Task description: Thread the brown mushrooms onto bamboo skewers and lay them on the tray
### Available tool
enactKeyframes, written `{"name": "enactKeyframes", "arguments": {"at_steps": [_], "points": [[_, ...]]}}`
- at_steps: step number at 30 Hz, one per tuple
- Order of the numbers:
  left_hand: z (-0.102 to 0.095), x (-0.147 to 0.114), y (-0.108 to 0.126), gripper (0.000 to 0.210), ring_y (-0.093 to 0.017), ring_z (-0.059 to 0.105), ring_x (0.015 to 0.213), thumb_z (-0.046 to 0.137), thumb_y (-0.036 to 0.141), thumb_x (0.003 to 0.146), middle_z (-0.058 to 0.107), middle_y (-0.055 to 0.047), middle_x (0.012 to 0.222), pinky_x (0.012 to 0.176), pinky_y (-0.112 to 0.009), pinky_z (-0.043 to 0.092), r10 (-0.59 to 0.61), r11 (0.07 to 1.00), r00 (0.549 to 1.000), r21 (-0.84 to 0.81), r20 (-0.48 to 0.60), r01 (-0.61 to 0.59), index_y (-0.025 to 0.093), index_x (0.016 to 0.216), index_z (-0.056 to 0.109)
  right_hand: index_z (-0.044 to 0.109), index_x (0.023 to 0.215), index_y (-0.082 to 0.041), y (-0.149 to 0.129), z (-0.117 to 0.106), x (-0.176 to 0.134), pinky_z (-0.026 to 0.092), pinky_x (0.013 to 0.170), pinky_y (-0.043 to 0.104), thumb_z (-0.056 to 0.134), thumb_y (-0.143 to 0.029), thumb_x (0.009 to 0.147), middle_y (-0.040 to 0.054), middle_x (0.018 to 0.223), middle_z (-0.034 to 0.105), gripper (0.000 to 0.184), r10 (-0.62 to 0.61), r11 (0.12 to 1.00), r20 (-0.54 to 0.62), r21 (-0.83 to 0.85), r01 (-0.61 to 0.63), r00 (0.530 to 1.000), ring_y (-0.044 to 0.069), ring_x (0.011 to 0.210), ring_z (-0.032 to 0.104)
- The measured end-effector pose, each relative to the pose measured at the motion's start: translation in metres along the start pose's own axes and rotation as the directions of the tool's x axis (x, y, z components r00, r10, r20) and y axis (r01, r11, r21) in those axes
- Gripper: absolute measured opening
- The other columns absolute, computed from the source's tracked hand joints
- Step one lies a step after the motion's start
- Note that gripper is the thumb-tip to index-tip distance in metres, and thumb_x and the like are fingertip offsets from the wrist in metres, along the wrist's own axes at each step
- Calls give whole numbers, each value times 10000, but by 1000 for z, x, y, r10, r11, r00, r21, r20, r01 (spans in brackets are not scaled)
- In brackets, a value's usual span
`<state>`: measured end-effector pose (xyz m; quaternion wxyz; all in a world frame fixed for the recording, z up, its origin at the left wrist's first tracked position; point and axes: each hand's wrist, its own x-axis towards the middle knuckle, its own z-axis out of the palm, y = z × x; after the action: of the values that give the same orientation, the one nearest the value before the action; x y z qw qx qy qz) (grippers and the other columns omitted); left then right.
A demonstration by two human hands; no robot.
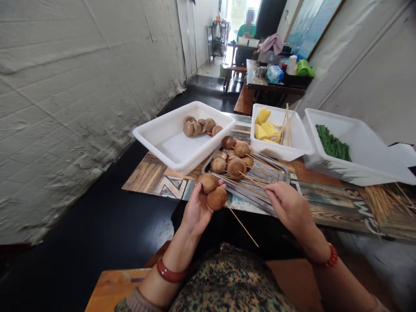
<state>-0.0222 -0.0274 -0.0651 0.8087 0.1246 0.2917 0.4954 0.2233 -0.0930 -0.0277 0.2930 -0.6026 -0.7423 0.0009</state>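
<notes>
My left hand is closed around two brown mushrooms threaded on a thin wooden skewer, whose bare end points down to the right. My right hand pinches the stick end of another mushroom skewer. That stick runs to a mushroom with its underside showing, at the near side of a metal tray. More skewered mushrooms are piled in the tray, their sticks pointing right. A white bin behind my left hand holds several loose mushrooms.
A white bin holds corn pieces and upright sticks. Right of it, another bin holds green vegetables. Loose skewers lie at the table's right. A person in green sits at a far table.
</notes>
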Motion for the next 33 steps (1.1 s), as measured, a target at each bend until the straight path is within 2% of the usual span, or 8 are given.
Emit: {"name": "enactKeyframes", "arguments": {"at_steps": [3, 7, 10, 14, 20, 27, 30, 33], "points": [[-1, -1, -1, 456, -273, 670, 1097, 426, 386, 982, 684, -181, 1211, 938, -384, 535, 1, 1000, 1000, -3, 12, -1, 90, 1313, 534, 643, 906, -214, -18, -11, -2, 513, 645, 306, 581, -251, 935, 37, 792, 666, 78, 245, 928, -180, 329, -177, 953, 189, 714, 639], [-2, -1, -3, 470, -288, 662, 1110, 468, 379, 960, 676, -194, 1218, 989, -410, 500, -13, 1000, 1000, -16, 17, 13, 86, 1322, 529, 593, 863, -218, -40, -13, 3, 506, 509, 226, 667, -289, 886, -19, 724, 599, 105, 553, 486, -77, 838, -246, 830, 128, 589, 609], [-2, -1, -3, 479, -296, 654, 1122, 482, 362, 948, 671, -197, 1226, 996, -422, 492, -9, 1000, 1000, -15, 14, 9, 83, 1336, 516, 567, 810, -213, -50, -2, 6, 558, 571, 236, 694, -327, 870, -21, 755, 587, 182, 608, 286, 9, 930, -230, 794, 135, 669, 659], [-2, -2, -3, 463, -299, 643, 1141, 487, 332, 935, 670, -195, 1231, 984, -419, 497, -12, 1000, 1000, -13, 14, 12, 77, 1319, 525, 584, 841, -210, -50, 15, 2, 577, 610, 239, 709, -347, 870, -28, 779, 596, 188, 658, 201, 36, 954, -221, 752, 127, 691, 676], [-2, -2, -4, 408, -294, 635, 1153, 484, 279, 920, 679, -178, 1223, 964, -408, 510, -20, 1000, 999, -18, 36, 21, 78, 1265, 567, 585, 885, -224, -42, 21, -5, 575, 620, 239, 684, -331, 893, -32, 812, 604, 146, 672, 229, -3, 952, -203, 741, 124, 713, 682], [0, -2, -4, 416, -288, 624, 1179, 460, 281, 935, 676, -170, 1243, 1002, -406, 492, -37, 999, 999, -15, 26, 38, 74, 1278, 571, 671, 825, -228, -54, 18, -13, 531, 626, 324, 621, -306, 921, 10, 793, 648, 133, 573, 577, -289, 807, -128, 767, 161, 663, 633], [1, -2, -3, 421, -284, 636, 1162, 462, 287, 944, 675, -171, 1244, 1003, -399, 491, -33, 999, 999, -10, 18, 33, 74, 1294, 560, 694, 788, -246, -60, 17, -20, 498, 569, 302, 610, -249, 928, 8, 779, 645, 163, 493, 655, -326, 750, -97, 807, 165, 669, 610], [3, -2, -1, 442, -277, 646, 1147, 485, 286, 943, 681, -161, 1232, 999, -397, 494, -29, 1000, 1000, -6, 8, 29, 97, 1340, 527, 723, 883, -273, -63, 13, -28, 526, 596, 287, 609, -168, 923, -7, 782, 679, 160, 385, 726, -235, 674, -136, 892, 157, 678, 636]]}}
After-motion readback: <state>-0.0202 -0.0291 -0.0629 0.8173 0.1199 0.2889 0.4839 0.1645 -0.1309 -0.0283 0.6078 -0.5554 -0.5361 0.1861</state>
